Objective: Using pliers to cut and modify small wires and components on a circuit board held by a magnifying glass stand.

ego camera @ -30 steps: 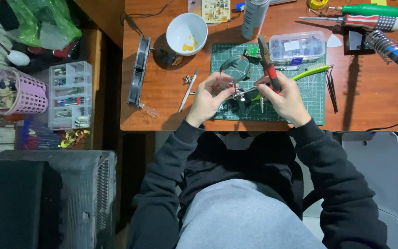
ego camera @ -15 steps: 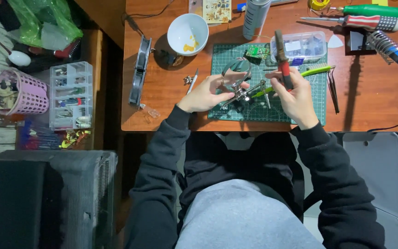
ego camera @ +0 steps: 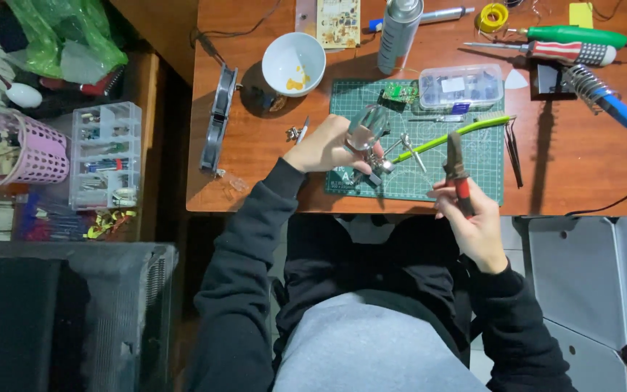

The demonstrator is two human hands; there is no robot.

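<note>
Red-handled pliers (ego camera: 457, 168) sit in the right hand (ego camera: 473, 218) at centre right of the frame, fingers wrapped around the grips, dark metal nose pointing up over the lower edge of the green cutting mat (ego camera: 429, 145). Can't really tell if the nose is open or closed at this size. Over at the centre, the left hand (ego camera: 326, 145) is curled around a metal helping-hands stand with a round magnifier lens (ego camera: 369, 129), which sits on the left part of the mat.

Stuff around it: a lime green stick-like tool (ego camera: 451, 136) lies slanted across the mat between the two hands, and black tweezers (ego camera: 514, 149) lie at the mat's right edge. A clear plastic parts box (ego camera: 461, 86) sits along the top of the mat, with a small green circuit board (ego camera: 400, 92) just left of it. Above that stands a grey spray can (ego camera: 399, 30), and to the upper left a white bowl with yellow residue (ego camera: 295, 64). A blue-handled soldering iron (ego camera: 611, 105) is at far right on the wooden desk (ego camera: 255, 174), well apart from the hands.
</note>
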